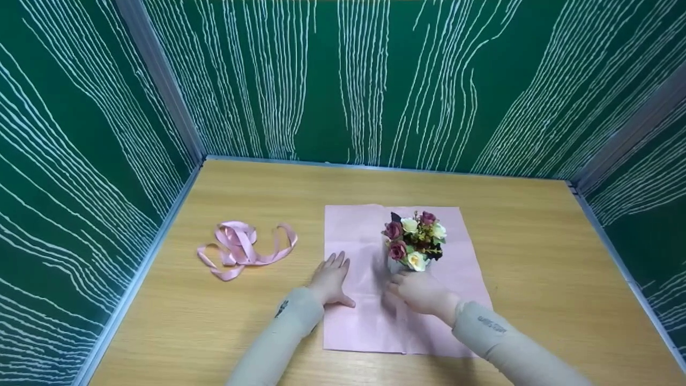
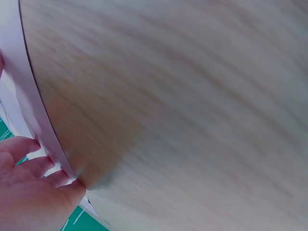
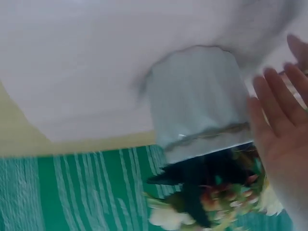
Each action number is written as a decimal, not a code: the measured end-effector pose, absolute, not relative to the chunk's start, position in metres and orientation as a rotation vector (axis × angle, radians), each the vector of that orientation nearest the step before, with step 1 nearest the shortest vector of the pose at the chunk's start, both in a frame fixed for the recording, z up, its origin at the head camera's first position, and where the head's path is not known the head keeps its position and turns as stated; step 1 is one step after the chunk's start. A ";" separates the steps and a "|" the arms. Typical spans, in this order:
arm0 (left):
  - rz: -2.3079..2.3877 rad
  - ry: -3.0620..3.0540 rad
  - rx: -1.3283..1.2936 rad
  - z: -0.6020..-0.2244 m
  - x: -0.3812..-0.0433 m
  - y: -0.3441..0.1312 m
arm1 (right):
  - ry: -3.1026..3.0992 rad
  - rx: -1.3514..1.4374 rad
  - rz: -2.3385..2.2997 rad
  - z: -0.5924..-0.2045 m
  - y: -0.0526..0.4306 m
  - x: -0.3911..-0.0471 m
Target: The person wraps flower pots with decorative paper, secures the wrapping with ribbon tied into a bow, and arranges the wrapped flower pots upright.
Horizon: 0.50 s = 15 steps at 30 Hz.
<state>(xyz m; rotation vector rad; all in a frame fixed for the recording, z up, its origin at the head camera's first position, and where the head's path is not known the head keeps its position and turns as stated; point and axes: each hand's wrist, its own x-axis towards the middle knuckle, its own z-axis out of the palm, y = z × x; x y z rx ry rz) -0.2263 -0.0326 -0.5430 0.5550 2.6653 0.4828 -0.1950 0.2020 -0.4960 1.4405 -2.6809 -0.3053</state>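
A sheet of pink paper (image 1: 356, 327) lies flat on the wooden table. On its right half stands a small pale pot (image 3: 199, 101) holding artificial flowers (image 1: 415, 241), cream and dusky-red roses with green leaves. My right hand (image 1: 423, 294) is at the near side of the pot, and the right wrist view shows its fingers extended alongside the pot wall. Spread over the paper's left edge, my left hand (image 1: 329, 280) presses it with straight fingers, the thumb pointing right. In the left wrist view, fingertips (image 2: 72, 187) meet the paper's border.
Left of the paper, a loosely looped pink satin ribbon (image 1: 244, 249) lies on the table (image 1: 257, 177). Green panels (image 1: 321, 80) with wavy white lines close in the back and both sides, with grey strips along the table's edges.
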 end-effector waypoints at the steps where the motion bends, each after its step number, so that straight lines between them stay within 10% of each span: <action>1: 0.482 2.665 0.557 -0.543 -0.226 -0.032 | -2.611 1.447 -0.403 -0.497 0.199 -0.196; 15: 0.467 2.695 0.604 -0.545 -0.227 -0.034 | -2.259 1.311 -1.172 -0.516 0.165 -0.204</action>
